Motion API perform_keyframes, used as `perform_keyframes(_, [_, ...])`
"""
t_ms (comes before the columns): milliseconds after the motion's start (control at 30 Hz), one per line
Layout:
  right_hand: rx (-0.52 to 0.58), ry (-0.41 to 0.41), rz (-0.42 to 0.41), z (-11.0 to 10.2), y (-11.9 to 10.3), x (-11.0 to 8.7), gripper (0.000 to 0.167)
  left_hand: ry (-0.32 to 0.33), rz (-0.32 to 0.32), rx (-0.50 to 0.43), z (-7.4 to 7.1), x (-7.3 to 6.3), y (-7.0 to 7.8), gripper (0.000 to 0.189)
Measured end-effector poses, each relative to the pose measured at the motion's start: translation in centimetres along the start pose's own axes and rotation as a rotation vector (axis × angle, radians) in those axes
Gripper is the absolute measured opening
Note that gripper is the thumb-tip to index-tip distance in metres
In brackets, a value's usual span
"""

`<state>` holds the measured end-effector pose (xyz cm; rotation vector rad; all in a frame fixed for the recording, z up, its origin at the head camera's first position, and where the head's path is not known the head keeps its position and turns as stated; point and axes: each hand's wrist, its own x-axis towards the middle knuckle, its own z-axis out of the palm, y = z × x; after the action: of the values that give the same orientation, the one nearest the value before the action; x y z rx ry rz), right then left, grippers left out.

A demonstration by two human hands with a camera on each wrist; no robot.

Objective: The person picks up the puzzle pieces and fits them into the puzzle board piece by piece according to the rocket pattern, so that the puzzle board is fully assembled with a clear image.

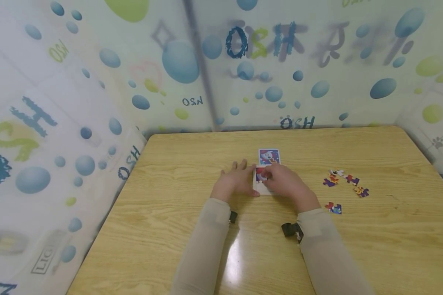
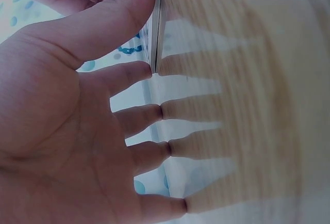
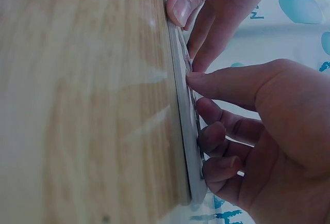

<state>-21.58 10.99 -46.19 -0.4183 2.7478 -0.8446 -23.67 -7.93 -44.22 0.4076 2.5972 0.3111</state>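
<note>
A small white-bordered puzzle board (image 1: 263, 190) lies on the table, with joined colourful pieces (image 1: 259, 175) in its upper left part. Along its left edge rests my left hand (image 1: 236, 181), fingers spread; the thumb touches the lower left corner and the index finger the upper left. My right hand (image 1: 286, 183) bends over the board, its thumb and fingertips pinching a puzzle piece down at the surface; the fingers mostly hide that piece. In the right wrist view the thumb (image 3: 221, 83) and curled fingers meet the thin board (image 3: 188, 131) from above.
A picture card (image 1: 269, 156) with a white cartoon figure lies just beyond the board. Several loose puzzle pieces (image 1: 352, 179) are scattered to the right, one piece (image 1: 334, 208) nearer the right forearm. Printed curtains (image 1: 243, 94) hang behind the wooden table (image 1: 177, 176).
</note>
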Motion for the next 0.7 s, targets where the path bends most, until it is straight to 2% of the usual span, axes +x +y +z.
perform_keyframes(267, [0.021, -0.005, 0.018, 0.13, 0.22, 0.03, 0.03, 0.002, 0.002, -0.027, -0.01, -0.17, 0.1, 0.102])
perform_keyframes(500, [0.052, -0.007, 0.05, 0.07, 0.2, -0.09, 0.028, 0.005, 0.012, -0.008, -0.06, -0.21, 0.17, 0.102])
perform_keyframes(700, [0.054, -0.005, 0.042, 0.04, 0.11, -0.11, 0.029, 0.004, 0.011, -0.002, 0.01, -0.17, 0.16, 0.102])
